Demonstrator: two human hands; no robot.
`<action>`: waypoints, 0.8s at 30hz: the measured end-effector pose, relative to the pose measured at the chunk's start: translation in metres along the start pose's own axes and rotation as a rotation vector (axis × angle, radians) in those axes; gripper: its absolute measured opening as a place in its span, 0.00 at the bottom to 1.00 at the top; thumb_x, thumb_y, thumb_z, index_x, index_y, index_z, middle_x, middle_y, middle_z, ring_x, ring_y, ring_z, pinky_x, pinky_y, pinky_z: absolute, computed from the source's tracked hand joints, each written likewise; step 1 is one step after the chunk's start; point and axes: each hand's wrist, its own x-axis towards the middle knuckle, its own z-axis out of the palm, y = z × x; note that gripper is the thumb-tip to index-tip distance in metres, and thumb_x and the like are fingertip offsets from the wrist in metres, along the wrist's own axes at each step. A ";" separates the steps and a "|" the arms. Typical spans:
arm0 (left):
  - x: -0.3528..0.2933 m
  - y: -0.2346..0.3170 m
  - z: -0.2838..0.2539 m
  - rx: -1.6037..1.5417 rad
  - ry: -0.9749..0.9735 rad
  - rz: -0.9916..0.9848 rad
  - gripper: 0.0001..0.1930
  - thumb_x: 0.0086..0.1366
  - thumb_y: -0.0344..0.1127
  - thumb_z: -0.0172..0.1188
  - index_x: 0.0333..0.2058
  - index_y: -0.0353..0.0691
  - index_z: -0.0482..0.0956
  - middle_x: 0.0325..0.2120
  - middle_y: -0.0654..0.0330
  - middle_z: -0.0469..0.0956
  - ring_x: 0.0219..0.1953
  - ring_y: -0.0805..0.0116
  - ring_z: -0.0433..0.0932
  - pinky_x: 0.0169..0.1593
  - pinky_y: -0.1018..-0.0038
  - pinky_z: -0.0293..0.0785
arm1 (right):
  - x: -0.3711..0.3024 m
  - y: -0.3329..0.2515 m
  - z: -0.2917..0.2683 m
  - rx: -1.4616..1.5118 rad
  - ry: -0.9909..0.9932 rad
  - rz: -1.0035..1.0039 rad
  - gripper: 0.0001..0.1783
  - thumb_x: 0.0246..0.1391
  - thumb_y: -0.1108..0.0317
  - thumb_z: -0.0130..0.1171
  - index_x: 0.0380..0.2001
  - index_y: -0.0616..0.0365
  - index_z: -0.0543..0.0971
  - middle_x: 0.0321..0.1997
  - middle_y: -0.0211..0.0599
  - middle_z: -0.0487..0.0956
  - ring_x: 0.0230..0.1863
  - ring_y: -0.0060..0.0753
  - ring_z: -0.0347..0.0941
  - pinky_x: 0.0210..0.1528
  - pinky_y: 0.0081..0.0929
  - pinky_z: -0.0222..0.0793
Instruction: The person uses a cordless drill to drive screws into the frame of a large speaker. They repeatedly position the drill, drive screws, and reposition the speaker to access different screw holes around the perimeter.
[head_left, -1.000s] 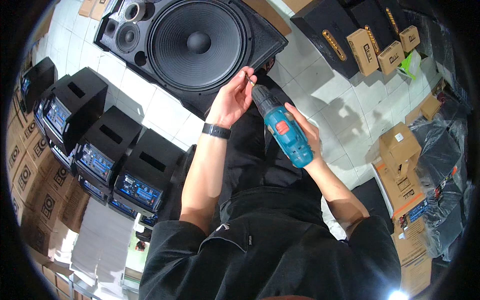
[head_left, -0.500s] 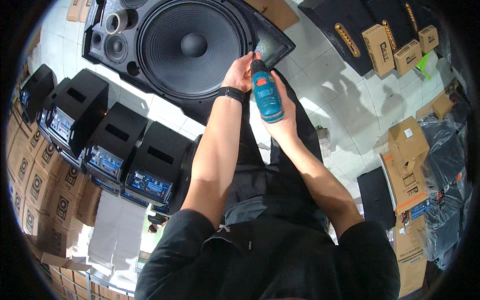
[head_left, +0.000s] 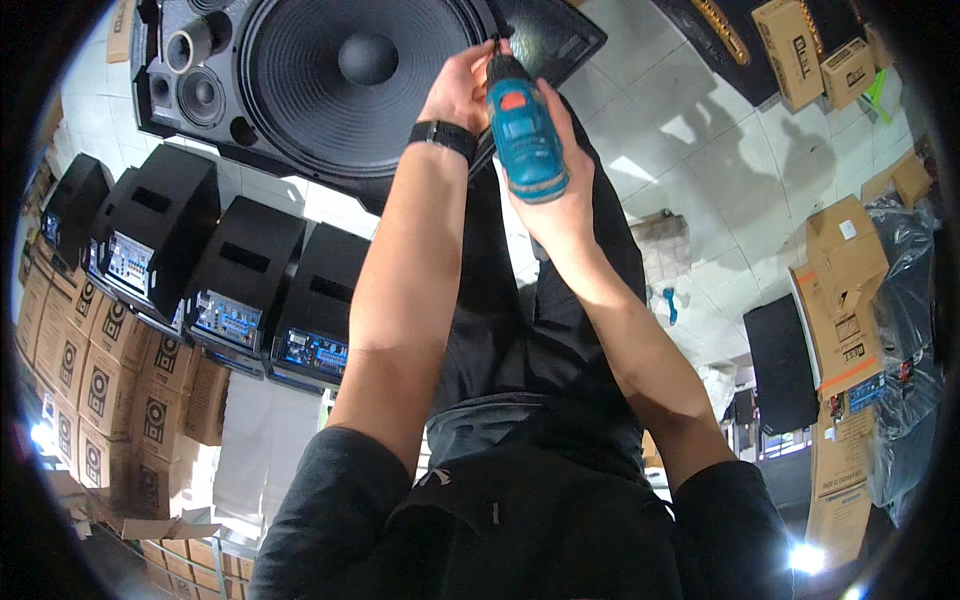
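Note:
My right hand (head_left: 562,205) is wrapped round a teal cordless drill (head_left: 530,148) with a black chuck and a red patch on top. The drill's nose points away from me, at the near right rim of a large round speaker cone (head_left: 310,115). My left hand (head_left: 456,98), with a black band on its wrist, is beside the chuck. Its fingers are pinched together at the drill's tip; whatever they hold is too small to make out. The cone sits in a black speaker cabinet (head_left: 262,163) lying face up. A tape roll (head_left: 190,46) rests on the cabinet's left part.
Black box units with control panels (head_left: 225,317) stand in a row at left, beside stacked cartons (head_left: 108,385). Small boxes (head_left: 790,52) lie on a black cabinet at far right. Opened cardboard (head_left: 838,320) and plastic-wrapped items (head_left: 905,350) line the right side. A blue tool (head_left: 670,306) lies on the tiles.
The whole view has shifted, so the speaker and both hands appear higher in the picture. My hands and the drill stay together at the speaker's rim. A blue tool on the floor now shows.

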 end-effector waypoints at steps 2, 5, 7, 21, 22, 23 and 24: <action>0.003 0.003 -0.002 0.009 -0.040 -0.010 0.12 0.76 0.36 0.56 0.41 0.36 0.85 0.35 0.59 0.88 0.36 0.67 0.86 0.44 0.71 0.84 | -0.001 0.001 0.005 -0.021 0.026 0.002 0.51 0.46 0.76 0.75 0.74 0.58 0.63 0.53 0.57 0.84 0.53 0.57 0.84 0.56 0.40 0.79; 0.007 0.005 -0.004 0.081 -0.023 0.050 0.11 0.75 0.34 0.57 0.43 0.34 0.85 0.36 0.55 0.89 0.35 0.66 0.87 0.44 0.72 0.87 | 0.000 0.004 0.012 0.029 0.026 0.014 0.51 0.47 0.79 0.73 0.74 0.57 0.62 0.56 0.53 0.83 0.54 0.49 0.85 0.59 0.38 0.78; 0.009 0.006 -0.004 0.089 0.033 0.081 0.11 0.75 0.34 0.58 0.43 0.32 0.85 0.36 0.53 0.89 0.34 0.67 0.88 0.43 0.72 0.88 | 0.002 0.005 0.015 0.046 0.015 0.032 0.51 0.47 0.79 0.73 0.74 0.57 0.62 0.56 0.53 0.83 0.54 0.48 0.85 0.59 0.37 0.78; 0.007 0.016 0.014 0.188 0.166 0.026 0.09 0.74 0.31 0.59 0.37 0.30 0.81 0.34 0.49 0.88 0.34 0.63 0.88 0.47 0.69 0.89 | 0.013 -0.003 0.020 0.001 0.081 0.096 0.45 0.51 0.79 0.67 0.73 0.58 0.64 0.53 0.50 0.84 0.54 0.43 0.84 0.59 0.37 0.79; 0.006 0.016 0.017 0.190 0.177 0.035 0.09 0.73 0.31 0.59 0.37 0.30 0.81 0.34 0.49 0.88 0.34 0.63 0.88 0.47 0.70 0.89 | 0.014 -0.004 0.018 -0.003 0.070 0.096 0.44 0.52 0.79 0.67 0.73 0.58 0.64 0.53 0.50 0.84 0.53 0.42 0.84 0.58 0.37 0.79; 0.006 0.016 0.019 0.192 0.188 0.042 0.09 0.73 0.31 0.59 0.37 0.30 0.81 0.34 0.50 0.88 0.34 0.63 0.88 0.46 0.70 0.89 | 0.015 -0.004 0.017 -0.003 0.061 0.094 0.44 0.52 0.79 0.67 0.73 0.58 0.65 0.53 0.49 0.84 0.53 0.41 0.85 0.58 0.37 0.79; 0.005 0.017 0.020 0.191 0.193 0.032 0.09 0.73 0.31 0.59 0.37 0.29 0.81 0.33 0.50 0.87 0.34 0.63 0.88 0.46 0.71 0.89 | 0.016 -0.004 0.016 0.004 0.059 0.097 0.44 0.52 0.79 0.67 0.73 0.58 0.65 0.53 0.49 0.84 0.53 0.40 0.85 0.58 0.37 0.79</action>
